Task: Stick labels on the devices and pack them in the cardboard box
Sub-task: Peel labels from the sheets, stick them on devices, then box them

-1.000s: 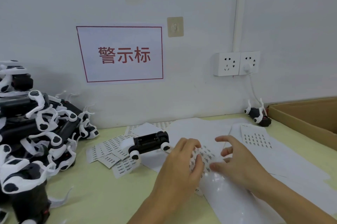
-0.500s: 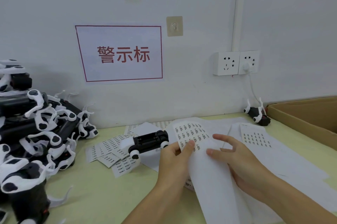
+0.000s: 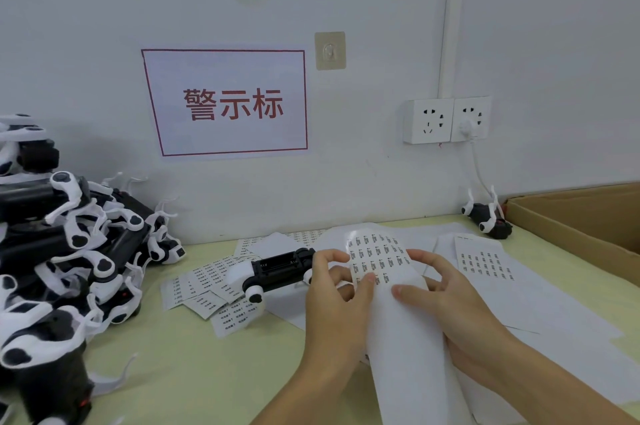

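Note:
A white label sheet (image 3: 391, 289) with rows of small black labels is curled upward in the middle of the table. My left hand (image 3: 332, 300) pinches its left edge, thumb on the printed side. My right hand (image 3: 450, 303) grips the right edge, fingers curled behind the sheet. One black-and-white device (image 3: 277, 268) lies on the table just left of my left hand. A big pile of the same devices (image 3: 62, 251) fills the far left. The cardboard box (image 3: 581, 216) stands open at the right edge.
Loose label strips (image 3: 207, 289) lie scattered beside the single device. More white sheets (image 3: 485, 262) cover the table to the right. Another device (image 3: 488, 213) sits by the wall near the box, under a cable from the wall sockets (image 3: 446, 119).
The label sheet has been lifted off the table and curled upright between both hands. My left thumb has slid onto its printed face and my right hand has closed round its edge.

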`<move>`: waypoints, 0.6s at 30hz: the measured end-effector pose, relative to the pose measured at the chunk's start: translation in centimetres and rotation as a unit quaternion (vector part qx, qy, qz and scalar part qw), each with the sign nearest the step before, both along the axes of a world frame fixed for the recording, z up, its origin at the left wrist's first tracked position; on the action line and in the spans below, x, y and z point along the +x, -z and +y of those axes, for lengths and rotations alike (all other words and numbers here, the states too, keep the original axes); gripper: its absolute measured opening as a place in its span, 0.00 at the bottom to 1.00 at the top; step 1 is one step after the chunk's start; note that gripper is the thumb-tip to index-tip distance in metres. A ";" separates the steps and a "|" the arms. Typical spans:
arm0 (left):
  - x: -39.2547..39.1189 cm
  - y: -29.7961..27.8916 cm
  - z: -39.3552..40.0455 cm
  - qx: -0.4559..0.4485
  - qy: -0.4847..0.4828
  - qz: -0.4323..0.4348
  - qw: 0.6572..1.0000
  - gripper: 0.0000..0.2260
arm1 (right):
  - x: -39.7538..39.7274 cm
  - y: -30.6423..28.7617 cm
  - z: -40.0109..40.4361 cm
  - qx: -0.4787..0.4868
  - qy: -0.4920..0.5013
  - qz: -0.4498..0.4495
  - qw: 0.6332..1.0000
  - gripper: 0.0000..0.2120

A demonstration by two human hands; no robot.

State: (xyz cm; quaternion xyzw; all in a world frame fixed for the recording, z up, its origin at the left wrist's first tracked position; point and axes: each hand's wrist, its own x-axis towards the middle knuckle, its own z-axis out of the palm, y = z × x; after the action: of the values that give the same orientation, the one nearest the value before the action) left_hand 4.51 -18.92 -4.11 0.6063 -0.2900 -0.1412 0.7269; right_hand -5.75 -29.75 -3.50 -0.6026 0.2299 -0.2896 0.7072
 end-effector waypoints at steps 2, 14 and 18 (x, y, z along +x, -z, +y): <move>-0.1 0.1 0.0 0.000 -0.007 -0.037 0.999 0.10 | 0.0 -0.1 0.1 0.005 0.017 -0.002 1.000 0.25; -0.3 1.2 -0.2 0.057 -0.078 -0.384 0.918 0.04 | -0.1 0.0 0.7 -0.025 0.071 0.020 0.997 0.25; 0.0 1.1 -0.2 0.052 -0.065 -0.358 0.930 0.05 | -0.2 0.0 1.1 -0.066 0.082 0.038 0.994 0.26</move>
State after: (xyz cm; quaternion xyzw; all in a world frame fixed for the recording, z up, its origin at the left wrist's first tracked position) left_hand 4.53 -19.09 -5.24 0.6712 -0.4832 0.1174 0.5498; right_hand -5.91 -28.68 -3.53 -0.6374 0.2857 -0.3380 0.6308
